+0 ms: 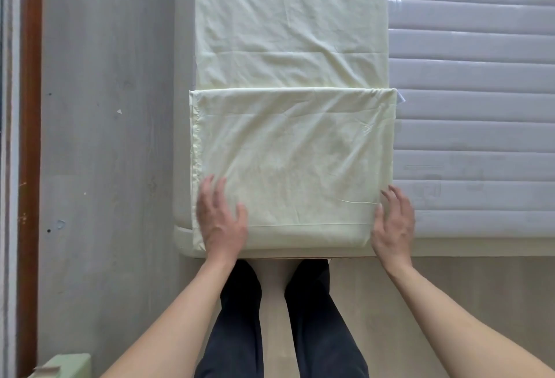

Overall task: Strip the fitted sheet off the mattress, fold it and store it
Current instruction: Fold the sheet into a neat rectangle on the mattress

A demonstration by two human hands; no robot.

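The pale yellow-green fitted sheet (pixel 291 143) lies as a long strip along the left side of the bare quilted mattress (pixel 471 125). Its near end is folded over into a thicker square panel that reaches the mattress's front edge. My left hand (pixel 220 215) rests flat on the panel's near left corner with fingers spread. My right hand (pixel 393 221) lies at the panel's near right edge, fingers straight, thumb touching the fabric.
A grey wall (pixel 105 137) runs along the left of the mattress, with a brown wooden frame (pixel 30 137) further left. My legs in dark trousers (pixel 279 317) stand at the bed's foot on a light wooden floor. A pale green object (pixel 66 365) sits bottom left.
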